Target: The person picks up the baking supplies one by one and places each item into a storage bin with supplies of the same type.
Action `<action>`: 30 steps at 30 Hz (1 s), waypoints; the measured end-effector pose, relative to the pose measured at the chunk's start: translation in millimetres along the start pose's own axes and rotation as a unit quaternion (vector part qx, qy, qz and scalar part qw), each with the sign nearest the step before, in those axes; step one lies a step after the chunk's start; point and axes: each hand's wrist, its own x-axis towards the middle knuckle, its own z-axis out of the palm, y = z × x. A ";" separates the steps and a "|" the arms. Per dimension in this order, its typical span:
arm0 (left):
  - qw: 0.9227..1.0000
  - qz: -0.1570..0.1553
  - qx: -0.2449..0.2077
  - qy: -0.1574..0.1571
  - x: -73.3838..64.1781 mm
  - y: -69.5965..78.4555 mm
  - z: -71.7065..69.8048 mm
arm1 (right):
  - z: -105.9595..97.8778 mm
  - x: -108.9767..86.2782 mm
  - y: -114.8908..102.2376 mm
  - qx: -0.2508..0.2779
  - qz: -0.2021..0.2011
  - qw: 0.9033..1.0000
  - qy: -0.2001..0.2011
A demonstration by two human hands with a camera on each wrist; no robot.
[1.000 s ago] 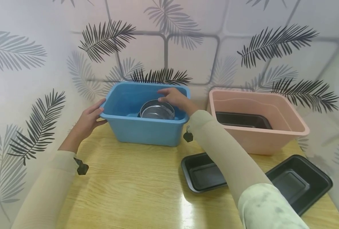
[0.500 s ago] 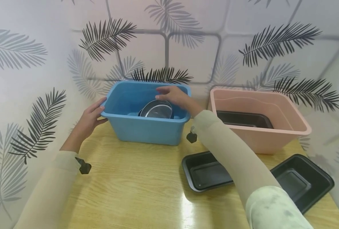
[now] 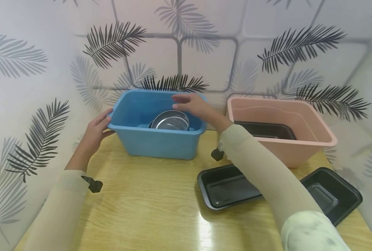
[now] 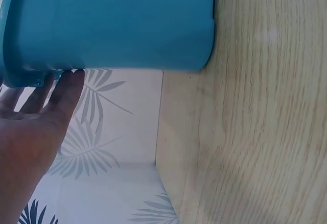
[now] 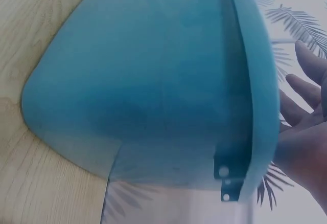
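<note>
L hand [image 3: 93, 134] has the L end of the blue tub [image 3: 156, 143] by its rim, thumb up top, fingers tucked under the lip per the L wrist view. R hand [image 3: 193, 104] is over the tub's R end, fingers loose & spread, nearest the round tins [image 3: 171, 122] but gripping nothing; can't tell if it touches the rim. Tins sit inside the tub, R of ctr, one nested w/in another. Tub's upright on the wood table [image 3: 142, 202], near the leaf-print wall [image 3: 205, 59]. Pink tub [image 3: 283, 153] is just to its R, w/ a dark pan [image 3: 264, 130] inside. 2 black rect. pans lie in front: one nearer ctr [image 3: 230, 188], partly under R sleeve [image 3: 267, 170], other [image 3: 333, 195] far R.
</note>
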 end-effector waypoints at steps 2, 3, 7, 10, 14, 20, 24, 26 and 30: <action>1.000 0.007 0.006 0.002 1.6 -5.8 -2.9 | -4.7 -5.0 1.5 0.004 0.000 1.000 0.010; 1.000 0.011 0.008 0.003 2.0 -8.7 -4.4 | -7.4 -6.9 2.9 0.001 -0.002 1.000 0.015; 1.000 0.027 0.005 0.002 -1.5 -16.7 -9.0 | -18.6 -18.5 5.5 0.000 -0.007 0.999 0.033; 0.999 0.039 -0.009 0.002 -9.2 -17.2 -7.7 | -26.3 -27.7 6.6 0.003 -0.003 0.999 0.043; 0.998 0.062 -0.017 0.005 -19.7 -20.0 -5.7 | -36.6 -42.4 8.0 -0.007 0.014 0.998 0.053; 0.996 0.089 -0.012 0.018 -33.0 -26.8 -0.8 | -53.8 -67.4 14.0 -0.024 0.035 0.998 0.055; 0.993 0.103 -0.004 0.056 -45.8 -29.6 7.7 | -63.7 -87.6 17.5 -0.037 0.048 0.996 0.061; 0.991 0.109 -0.002 0.078 -54.7 -31.9 13.4 | -68.4 -98.3 19.5 -0.036 0.048 0.996 0.063; 0.990 0.106 0.005 0.096 -73.3 -35.7 30.3 | -81.3 -121.5 27.0 -0.021 0.041 0.997 0.062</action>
